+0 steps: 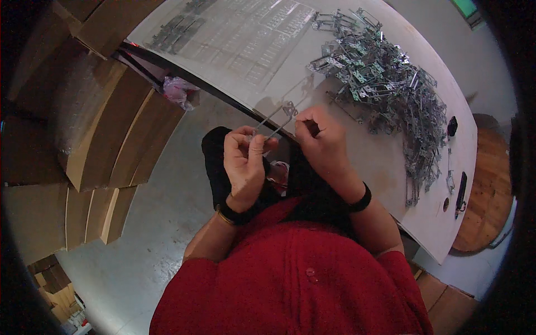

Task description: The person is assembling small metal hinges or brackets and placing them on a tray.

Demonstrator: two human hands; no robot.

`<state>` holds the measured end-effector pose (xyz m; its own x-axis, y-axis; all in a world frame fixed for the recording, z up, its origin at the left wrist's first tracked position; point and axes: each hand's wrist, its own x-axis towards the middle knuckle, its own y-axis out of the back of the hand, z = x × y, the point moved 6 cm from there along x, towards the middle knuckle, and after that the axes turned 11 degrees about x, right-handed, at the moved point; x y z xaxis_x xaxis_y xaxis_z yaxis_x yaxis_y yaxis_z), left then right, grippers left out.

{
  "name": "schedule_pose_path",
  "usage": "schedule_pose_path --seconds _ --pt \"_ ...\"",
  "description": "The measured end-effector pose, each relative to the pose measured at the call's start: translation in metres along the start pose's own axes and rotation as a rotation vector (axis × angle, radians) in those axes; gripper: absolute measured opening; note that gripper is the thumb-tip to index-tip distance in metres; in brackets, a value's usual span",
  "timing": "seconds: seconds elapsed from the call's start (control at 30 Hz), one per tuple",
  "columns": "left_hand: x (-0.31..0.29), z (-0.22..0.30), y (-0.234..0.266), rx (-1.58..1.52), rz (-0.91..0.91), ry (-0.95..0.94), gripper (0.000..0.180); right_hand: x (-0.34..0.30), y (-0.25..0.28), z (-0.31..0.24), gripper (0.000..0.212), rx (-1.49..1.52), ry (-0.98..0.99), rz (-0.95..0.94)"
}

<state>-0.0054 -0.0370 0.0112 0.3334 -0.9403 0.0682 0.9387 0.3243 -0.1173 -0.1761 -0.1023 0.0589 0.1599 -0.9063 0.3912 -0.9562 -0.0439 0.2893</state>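
Observation:
My left hand (246, 159) is closed on a thin metal bracket (289, 109), pinching its near end between thumb and fingers. Two long parallel rods run from that grip to a small flat plate with holes at the far end. Beside that plate, my right hand (322, 137) has thumb and forefinger pressed together. Whatever lies in this pinch is too small to make out. Both hands are held over the near edge of the pale table (379, 173). A large tangled heap of similar metal brackets (385, 84) covers the table to the right.
A clear plastic tray (251, 42) with rows of slots lies at the back, dark metal parts (178, 30) at its left. Cardboard boxes (100, 128) are stacked on the left. A pink plastic bag (178, 91) hangs under the table edge. A round wooden stool (486, 190) stands at right.

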Motion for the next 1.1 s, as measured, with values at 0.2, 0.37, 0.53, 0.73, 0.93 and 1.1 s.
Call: schedule_pose_path --seconds 0.2,0.37,0.53,0.73,0.93,1.1 --pt "0.0 -0.01 0.003 -0.057 0.008 0.125 0.014 0.0 0.0 -0.003 0.01 -0.038 0.006 -0.047" --pt "0.0 -0.008 0.001 -0.061 0.029 0.103 0.014 -0.002 -0.007 -0.009 0.013 -0.186 0.125 -0.067" --pt "0.005 -0.019 0.006 -0.123 0.071 0.219 0.014 -0.003 -0.002 -0.003 0.011 -0.115 0.051 -0.038" --pt "0.003 -0.047 0.019 -0.231 0.066 0.276 0.014 0.006 -0.006 -0.003 0.009 -0.068 0.042 -0.038" --pt "0.003 -0.051 0.022 -0.237 0.073 0.291 0.014 0.011 -0.015 0.006 0.01 -0.099 0.005 -0.096" --pt "0.004 -0.052 0.022 -0.234 0.06 0.274 0.013 0.012 -0.017 0.004 0.011 -0.108 0.072 -0.091"
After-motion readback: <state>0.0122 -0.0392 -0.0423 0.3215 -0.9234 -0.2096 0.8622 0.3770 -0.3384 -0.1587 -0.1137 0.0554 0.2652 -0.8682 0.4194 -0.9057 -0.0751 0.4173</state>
